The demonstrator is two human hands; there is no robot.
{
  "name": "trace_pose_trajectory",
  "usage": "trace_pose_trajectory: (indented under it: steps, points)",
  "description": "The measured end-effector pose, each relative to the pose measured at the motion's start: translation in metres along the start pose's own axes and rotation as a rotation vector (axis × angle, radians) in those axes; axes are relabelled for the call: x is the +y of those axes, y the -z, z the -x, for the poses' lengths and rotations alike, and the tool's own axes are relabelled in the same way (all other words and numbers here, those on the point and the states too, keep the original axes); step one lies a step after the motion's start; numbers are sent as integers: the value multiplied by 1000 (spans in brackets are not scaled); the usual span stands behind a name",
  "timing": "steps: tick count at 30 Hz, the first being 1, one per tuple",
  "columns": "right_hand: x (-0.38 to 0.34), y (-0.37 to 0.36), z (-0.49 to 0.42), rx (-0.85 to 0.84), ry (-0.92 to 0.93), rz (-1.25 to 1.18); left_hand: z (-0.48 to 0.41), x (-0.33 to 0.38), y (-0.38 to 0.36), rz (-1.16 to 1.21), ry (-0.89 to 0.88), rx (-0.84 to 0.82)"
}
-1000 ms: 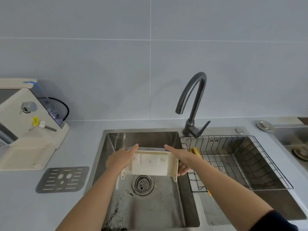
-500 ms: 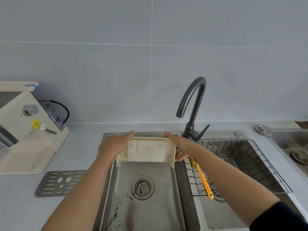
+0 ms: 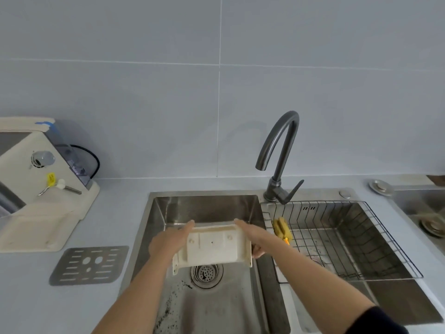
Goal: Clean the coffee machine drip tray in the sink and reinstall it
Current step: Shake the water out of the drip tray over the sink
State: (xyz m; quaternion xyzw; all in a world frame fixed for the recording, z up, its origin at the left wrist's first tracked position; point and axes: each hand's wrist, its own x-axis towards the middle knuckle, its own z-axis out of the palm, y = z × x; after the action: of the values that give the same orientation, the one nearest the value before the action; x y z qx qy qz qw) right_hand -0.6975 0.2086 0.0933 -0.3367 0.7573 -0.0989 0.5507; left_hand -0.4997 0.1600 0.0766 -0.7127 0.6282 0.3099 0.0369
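Note:
The cream plastic drip tray is upside down over the left sink basin, its underside facing me, just above the round drain. My left hand holds its left edge and my right hand holds its right edge, fingers wrapped round the sides. Dark coffee grounds are scattered on the basin floor. The cream coffee machine stands on the counter at the left. The tray's perforated metal grate lies flat on the counter in front of the machine.
A dark curved faucet rises behind the divider between the basins. The right basin holds a wire rack with a yellow brush at its left end. A second sink shows at the far right.
Both hands raised the upturned tray toward the back rim of the basin, then brought it back down over the drain. Coffee grounds lie on the basin floor throughout.

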Motion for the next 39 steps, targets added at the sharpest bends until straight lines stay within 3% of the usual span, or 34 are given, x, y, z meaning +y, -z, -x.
trace_pose_trajectory:
  steps: [9, 11, 13, 15, 23, 28, 32, 39]
  points:
    - [-45, 40, 14, 366, 316, -30, 10, 36, 72, 17, -74, 372]
    - [-27, 24, 7, 320, 234, 17, 6, 30, 49, -19, -32, 271]
    - [-5, 4, -1, 147, 81, 3, 0, 19, 17, -36, 18, 30]
    - [6, -4, -8, 151, 32, 27, -4, 15, 4, -36, 39, -65]
    - [-23, 20, -8, 393, 231, -31, 3, 29, 50, -53, -30, 256]
    - [8, -10, -26, 211, -17, -64, -13, 18, 3, -107, 14, 7]
    - [7, -3, -33, 219, 18, -60, -13, 22, 13, -111, 12, -8]
    - [-14, 18, -40, 229, 183, -47, -9, 25, 33, 96, 16, -15]
